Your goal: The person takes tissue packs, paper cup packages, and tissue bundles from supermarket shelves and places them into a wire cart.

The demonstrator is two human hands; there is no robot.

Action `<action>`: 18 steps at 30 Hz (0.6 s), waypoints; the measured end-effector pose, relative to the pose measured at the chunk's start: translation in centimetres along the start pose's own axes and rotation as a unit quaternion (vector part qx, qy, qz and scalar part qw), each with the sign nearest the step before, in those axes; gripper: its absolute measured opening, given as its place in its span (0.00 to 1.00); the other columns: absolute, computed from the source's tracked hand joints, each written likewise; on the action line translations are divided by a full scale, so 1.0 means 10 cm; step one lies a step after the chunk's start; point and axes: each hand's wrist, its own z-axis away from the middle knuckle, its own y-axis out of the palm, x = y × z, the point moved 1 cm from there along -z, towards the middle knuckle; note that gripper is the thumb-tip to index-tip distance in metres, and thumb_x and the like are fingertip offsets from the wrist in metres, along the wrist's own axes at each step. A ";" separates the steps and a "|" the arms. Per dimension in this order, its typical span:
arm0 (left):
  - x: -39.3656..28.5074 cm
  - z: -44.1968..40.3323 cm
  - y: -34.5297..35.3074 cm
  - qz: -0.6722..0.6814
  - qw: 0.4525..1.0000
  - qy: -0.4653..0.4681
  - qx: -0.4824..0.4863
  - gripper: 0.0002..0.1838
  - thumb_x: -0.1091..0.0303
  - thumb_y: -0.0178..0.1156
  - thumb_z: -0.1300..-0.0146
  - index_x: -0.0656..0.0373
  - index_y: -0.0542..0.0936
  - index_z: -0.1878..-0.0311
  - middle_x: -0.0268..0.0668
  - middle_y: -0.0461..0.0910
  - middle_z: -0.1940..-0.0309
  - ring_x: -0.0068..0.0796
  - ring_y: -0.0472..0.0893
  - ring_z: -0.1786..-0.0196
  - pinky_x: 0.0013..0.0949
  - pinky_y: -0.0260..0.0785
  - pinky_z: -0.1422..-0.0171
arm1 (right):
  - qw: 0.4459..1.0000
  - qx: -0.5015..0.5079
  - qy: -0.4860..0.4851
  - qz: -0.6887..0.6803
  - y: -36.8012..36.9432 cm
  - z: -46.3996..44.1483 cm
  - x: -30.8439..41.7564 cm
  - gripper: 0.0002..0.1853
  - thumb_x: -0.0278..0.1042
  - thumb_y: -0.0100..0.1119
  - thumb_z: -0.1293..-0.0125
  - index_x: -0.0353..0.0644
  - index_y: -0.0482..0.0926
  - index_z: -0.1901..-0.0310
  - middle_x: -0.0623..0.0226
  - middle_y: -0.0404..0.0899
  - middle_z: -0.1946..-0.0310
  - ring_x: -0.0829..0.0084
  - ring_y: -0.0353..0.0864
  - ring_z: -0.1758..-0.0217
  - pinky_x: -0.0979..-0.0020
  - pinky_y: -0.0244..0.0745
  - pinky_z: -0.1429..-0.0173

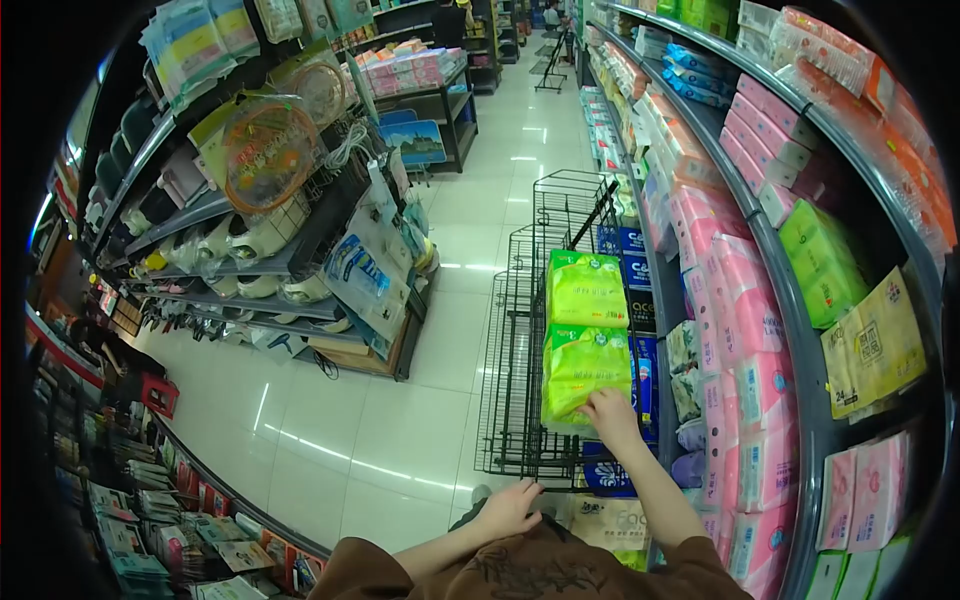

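- Through the head view, I recorded a farther green pack [587,287] and a nearer green pack [587,358] end to end on a black wire rack [513,390].
- I found the right hand [607,412] at the nearer pack's close end, fingers bunched against the wrapper; I could not tell whether they pinched it.
- I noted the left hand [512,508] just beside the rack's near edge, fingers curled close together; whether they gripped the rack, I could not establish.
- I logged pink packs [765,345] right of the rack and pale floor tiles [310,420] to its left.
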 end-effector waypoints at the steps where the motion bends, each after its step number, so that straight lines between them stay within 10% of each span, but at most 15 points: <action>1: 0.02 -0.02 -0.01 0.001 1.000 0.000 0.008 0.22 0.59 0.64 0.39 0.59 0.75 0.45 0.44 0.76 0.55 0.49 0.82 0.55 0.47 0.77 0.55 | 1.000 -0.024 -0.005 0.007 0.00 -0.13 -0.02 0.13 0.39 0.70 0.41 0.38 0.80 0.68 0.55 0.80 0.68 0.50 0.80 0.56 0.53 0.76 0.51; 6: 0.09 -0.04 -0.02 0.007 0.999 0.021 0.043 0.23 0.60 0.64 0.38 0.60 0.74 0.44 0.44 0.75 0.54 0.48 0.82 0.54 0.46 0.77 0.55 | 0.988 0.011 0.150 -0.016 0.09 -0.30 0.13 0.13 0.41 0.61 0.32 0.39 0.82 0.66 0.51 0.84 0.68 0.47 0.84 0.61 0.49 0.77 0.56; 13: 0.05 -0.05 -0.06 0.005 0.999 0.010 0.037 0.22 0.55 0.60 0.33 0.55 0.74 0.41 0.42 0.76 0.53 0.48 0.83 0.54 0.49 0.78 0.56 | 0.993 0.054 0.099 -0.027 0.49 -0.99 -0.31 0.14 0.42 0.60 0.32 0.39 0.86 0.62 0.47 0.84 0.69 0.43 0.84 0.63 0.48 0.79 0.54; 18: 0.02 -0.01 0.05 0.011 0.999 0.030 0.004 0.22 0.60 0.61 0.34 0.59 0.72 0.41 0.46 0.75 0.54 0.52 0.83 0.58 0.50 0.78 0.56 | 0.995 -0.033 0.024 0.096 0.84 -1.18 -0.48 0.15 0.33 0.58 0.35 0.35 0.82 0.50 0.45 0.79 0.44 0.43 0.82 0.47 0.52 0.78 0.40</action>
